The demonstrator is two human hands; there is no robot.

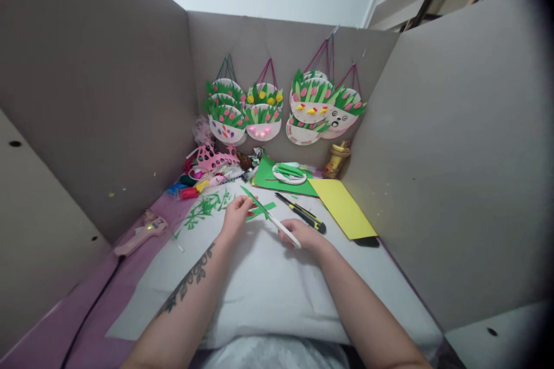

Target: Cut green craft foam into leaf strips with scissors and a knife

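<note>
Mid-frame, the left hand's (236, 216) fingers pinch green paper (270, 207), the right hand's (303, 234) hold scissors (276, 222); best turn paper, not scissors.

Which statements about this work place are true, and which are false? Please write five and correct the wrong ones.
1. The right hand holds scissors with a white handle. True.
2. The left hand holds the black and yellow cutter. False: the cutter lies on the white cover; the left hand is holding green paper.
3. A yellow sheet lies to the right of the cutter. True.
4. The pink glue gun is on the right side. False: it lies on the left.
5. Flower decorations hang at the back panel. True.
</note>
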